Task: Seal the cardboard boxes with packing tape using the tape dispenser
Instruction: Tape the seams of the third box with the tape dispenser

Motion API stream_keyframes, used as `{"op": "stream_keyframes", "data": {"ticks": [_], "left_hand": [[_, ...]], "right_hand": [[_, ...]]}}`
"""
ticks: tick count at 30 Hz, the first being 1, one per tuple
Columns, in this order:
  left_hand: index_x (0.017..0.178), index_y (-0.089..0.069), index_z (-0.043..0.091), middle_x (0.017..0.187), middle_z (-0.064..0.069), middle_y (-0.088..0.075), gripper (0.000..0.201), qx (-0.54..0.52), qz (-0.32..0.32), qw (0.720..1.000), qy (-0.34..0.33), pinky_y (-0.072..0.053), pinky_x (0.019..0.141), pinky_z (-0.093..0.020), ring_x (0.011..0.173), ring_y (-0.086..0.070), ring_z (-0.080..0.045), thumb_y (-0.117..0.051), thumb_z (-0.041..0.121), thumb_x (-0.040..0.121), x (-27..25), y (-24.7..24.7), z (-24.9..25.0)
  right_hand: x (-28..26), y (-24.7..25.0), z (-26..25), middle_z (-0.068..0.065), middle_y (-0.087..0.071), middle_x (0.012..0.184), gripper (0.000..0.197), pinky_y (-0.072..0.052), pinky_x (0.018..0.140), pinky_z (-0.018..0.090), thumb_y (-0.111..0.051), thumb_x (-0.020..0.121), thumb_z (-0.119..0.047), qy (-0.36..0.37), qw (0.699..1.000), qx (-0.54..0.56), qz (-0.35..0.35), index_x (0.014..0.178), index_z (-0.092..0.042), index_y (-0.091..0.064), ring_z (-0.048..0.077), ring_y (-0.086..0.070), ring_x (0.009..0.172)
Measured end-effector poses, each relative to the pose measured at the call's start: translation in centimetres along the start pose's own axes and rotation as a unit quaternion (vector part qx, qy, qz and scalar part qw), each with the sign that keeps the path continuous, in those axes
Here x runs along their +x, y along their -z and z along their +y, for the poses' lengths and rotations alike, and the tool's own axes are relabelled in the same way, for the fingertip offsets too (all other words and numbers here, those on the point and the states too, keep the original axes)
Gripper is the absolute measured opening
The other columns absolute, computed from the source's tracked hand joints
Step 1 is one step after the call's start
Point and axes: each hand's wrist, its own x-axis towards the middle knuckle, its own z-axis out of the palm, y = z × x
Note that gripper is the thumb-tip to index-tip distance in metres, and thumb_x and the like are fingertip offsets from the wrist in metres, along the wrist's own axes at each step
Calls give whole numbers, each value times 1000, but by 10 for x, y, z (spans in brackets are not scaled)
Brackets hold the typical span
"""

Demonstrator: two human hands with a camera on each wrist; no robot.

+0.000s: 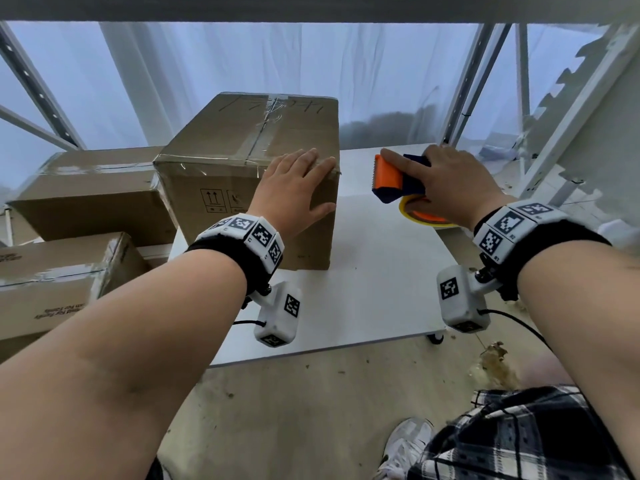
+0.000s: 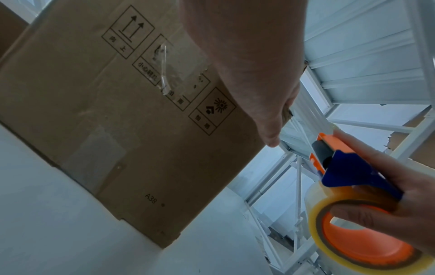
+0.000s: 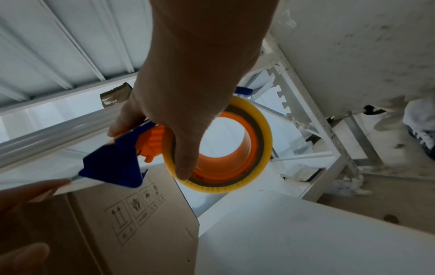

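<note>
two hands up: left hand (image 1: 294, 188) lies flat, fingers straight, on the near right top corner of the cardboard box (image 1: 242, 188) standing on the white table (image 1: 374, 271), while the right hand (image 1: 450, 185) grips the orange-blue tape dispenser (image 1: 394, 183) with its tape roll (image 2: 357, 232). dispenser hangs just right of the box, apart from it, cutter end pointing left toward that corner. top seams look taped already, so i'd guess the next strip starts at the right edge, right hand nearer.

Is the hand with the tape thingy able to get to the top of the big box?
Probably yes: the right hand holds the tape dispenser just beside the box, with nothing between.
</note>
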Motion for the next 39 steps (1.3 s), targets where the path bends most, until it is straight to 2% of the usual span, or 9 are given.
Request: {"op": "stream_keyframes", "data": {"ticks": [5, 9, 12, 22, 26, 29, 32, 34, 39], "left_hand": [[148, -25, 28, 155, -3, -26, 69, -12, 3, 1000, 13, -11, 117, -42, 143, -21, -25, -51, 54, 90, 2, 1, 3], [148, -24, 28, 158, 2, -18, 64, -14, 4, 1000, 12, -8, 116, -39, 143, -18, -25, -55, 36, 93, 1, -1, 3], [148, -26, 28, 156, 4, -24, 63, -8, 15, 1000, 9, -9, 115, -39, 142, -21, -23, -56, 31, 93, 2, -2, 4], [146, -32, 27, 152, 4, -32, 60, -8, 41, 999, 15, -13, 114, -39, 140, -26, -23, -56, 37, 91, 1, -8, -1], [138, -43, 17, 151, -3, -36, 53, -26, 57, 998, -8, -8, 117, -35, 142, -26, -23, -57, 38, 92, 7, -8, 4], [127, -48, 10, 150, -8, -38, 50, -47, 41, 998, -21, -14, 117, -34, 141, -30, -24, -61, 38, 89, 17, -4, 6], [141, -38, 18, 152, -4, -34, 58, -28, 16, 999, -22, -22, 114, -38, 140, -32, -25, -56, 41, 91, 20, -1, 4], [149, -26, 25, 155, -1, -28, 61, -6, 0, 1000, -31, -19, 116, -39, 142, -27, -24, -49, 43, 95, 20, -2, 2], [148, -28, 29, 155, 1, -28, 58, -18, -6, 1000, -22, -19, 115, -41, 142, -25, -23, -49, 42, 95, 19, 0, 5]], "right_hand": [[-10, -23, -19, 25, -51, 97, 80, -41, 75, 46, -70, 82, -33, -44, 996, 67, 46, 150, -29, -27, 40, -52, 84], [-16, -41, -30, 24, -51, 101, 83, -41, 79, 48, -70, 81, -38, -76, 990, 104, 49, 150, -30, -25, 41, -51, 88], [-17, -43, -25, 25, -51, 100, 83, -41, 78, 49, -72, 80, -38, -70, 990, 112, 58, 150, -28, -28, 41, -51, 86], [0, -35, -13, 26, -50, 94, 81, -41, 72, 47, -70, 80, -27, -14, 993, 92, 67, 149, -29, -29, 42, -51, 82], [5, -26, -5, 24, -50, 83, 81, -40, 65, 42, -72, 75, -19, 23, 996, 63, 67, 146, -29, -34, 38, -51, 70], [17, -5, -8, 20, -52, 100, 77, -37, 75, 40, -59, 85, -27, 22, 1000, -12, -13, 150, -39, -20, 36, -52, 88], [24, 8, -6, 14, -51, 110, 75, -32, 78, 35, -52, 89, -32, 37, 998, -41, -38, 149, -45, -9, 34, -52, 98], [23, 13, 2, 15, -53, 106, 77, -31, 74, 34, -55, 86, -31, 35, 999, -33, -24, 149, -44, -13, 34, -53, 93], [5, -1, 9, 21, -54, 85, 81, -36, 64, 37, -73, 75, -27, 64, 995, 18, 70, 146, -33, -33, 36, -53, 70]]}}
